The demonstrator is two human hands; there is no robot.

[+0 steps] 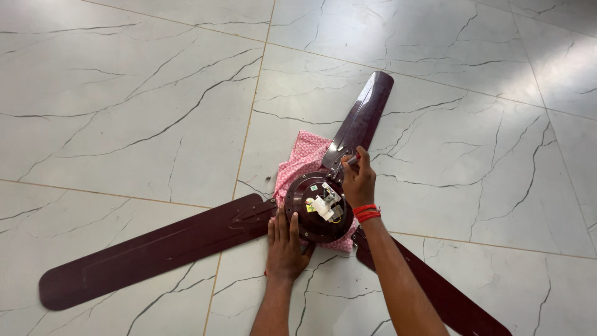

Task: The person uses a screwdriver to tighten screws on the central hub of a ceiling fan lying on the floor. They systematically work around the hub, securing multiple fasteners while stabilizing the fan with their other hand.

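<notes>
Ceiling fan (261, 230) lay mid-frame on pink cloth (303, 163), all three blades attached; left hand (286, 244) pressed flat beside its motor hub (318, 208), right hand (357, 179) gripped a small tool (352, 160) at the upper blade's mount, that fastening apparently unfinished

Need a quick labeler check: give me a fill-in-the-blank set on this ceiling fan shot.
1. The fan lies on a tiled ____.
2. The fan has ____ dark blades.
3. The cloth under the motor hub is ____ in colour.
4. The red bands sit on the wrist of the ____ hand.

The left hand lies flat by the hub; the right hand pinches a small tool.

Missing words: floor; three; pink; right
</notes>
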